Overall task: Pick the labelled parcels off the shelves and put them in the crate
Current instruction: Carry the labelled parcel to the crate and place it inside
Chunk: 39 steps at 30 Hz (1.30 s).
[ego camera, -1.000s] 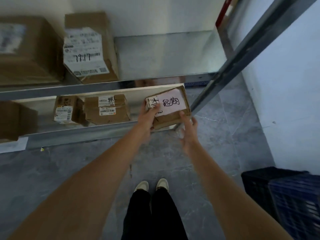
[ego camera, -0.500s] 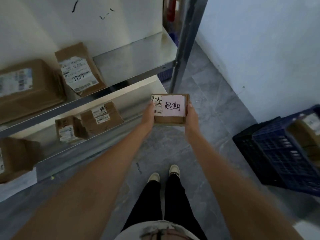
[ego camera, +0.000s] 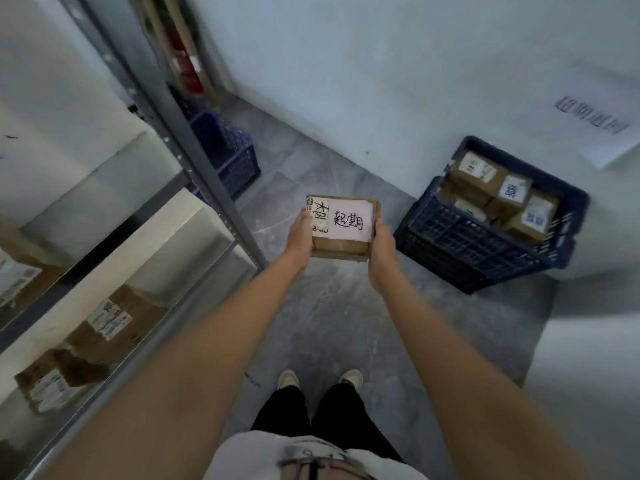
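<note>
I hold a small brown cardboard parcel (ego camera: 341,249) with a white handwritten label in front of me, above the grey floor. My left hand (ego camera: 300,237) grips its left side and my right hand (ego camera: 380,252) grips its right side. The dark blue crate (ego camera: 460,240) stands on the floor against the wall, to the right of the parcel and a little beyond it. Several labelled parcels (ego camera: 498,192) lie inside the crate. On the left, more labelled parcels (ego camera: 110,320) sit on the lower shelf of the metal rack (ego camera: 194,150).
A second blue crate (ego camera: 228,150) stands on the floor behind the rack's upright post. A white wall runs behind both crates, with a written sheet (ego camera: 595,126) on it at the right. My shoes (ego camera: 320,379) stand on open grey floor.
Both hands took the parcel off the lower shelf and carried it out over the floor. The view swung to the right, bringing the crate with parcels fully into sight.
</note>
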Each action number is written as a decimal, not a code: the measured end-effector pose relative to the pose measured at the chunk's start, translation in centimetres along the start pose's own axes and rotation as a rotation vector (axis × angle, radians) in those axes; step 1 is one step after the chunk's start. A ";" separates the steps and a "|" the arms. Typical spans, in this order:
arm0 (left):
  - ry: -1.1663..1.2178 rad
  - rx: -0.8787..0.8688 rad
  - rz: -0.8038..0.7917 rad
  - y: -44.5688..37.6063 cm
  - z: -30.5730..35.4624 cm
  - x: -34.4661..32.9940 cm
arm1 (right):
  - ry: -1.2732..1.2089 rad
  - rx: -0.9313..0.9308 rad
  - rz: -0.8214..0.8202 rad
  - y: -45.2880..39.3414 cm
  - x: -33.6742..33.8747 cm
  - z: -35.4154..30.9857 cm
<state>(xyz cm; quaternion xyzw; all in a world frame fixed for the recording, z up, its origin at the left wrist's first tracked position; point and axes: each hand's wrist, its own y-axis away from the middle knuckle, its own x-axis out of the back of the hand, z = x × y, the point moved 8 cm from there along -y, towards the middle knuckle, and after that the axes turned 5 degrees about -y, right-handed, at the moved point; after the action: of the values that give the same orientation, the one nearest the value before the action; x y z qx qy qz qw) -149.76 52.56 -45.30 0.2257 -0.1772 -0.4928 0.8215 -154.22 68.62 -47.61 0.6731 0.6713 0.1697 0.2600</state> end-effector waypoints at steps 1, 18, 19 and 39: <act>-0.016 -0.007 -0.019 -0.2 0.4 -2.0 | -0.005 0.006 0.023 -0.5 1.8 -0.9; -0.220 -0.064 -0.245 -6.0 4.2 -27.8 | -0.124 -0.032 0.423 -11.1 23.3 -7.7; -0.249 -0.048 -0.274 -6.6 4.5 -29.3 | -0.130 -0.027 0.444 -12.0 24.3 -8.1; -0.386 0.333 -0.306 -22.1 1.0 -53.0 | -0.337 -0.290 0.341 -34.2 38.0 -10.8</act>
<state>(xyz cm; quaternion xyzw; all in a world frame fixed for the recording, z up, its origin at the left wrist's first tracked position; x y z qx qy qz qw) -190.32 90.38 -60.11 0.2837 -0.3725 -0.6087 0.6405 -186.73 106.40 -63.26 0.7508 0.4643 0.1911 0.4292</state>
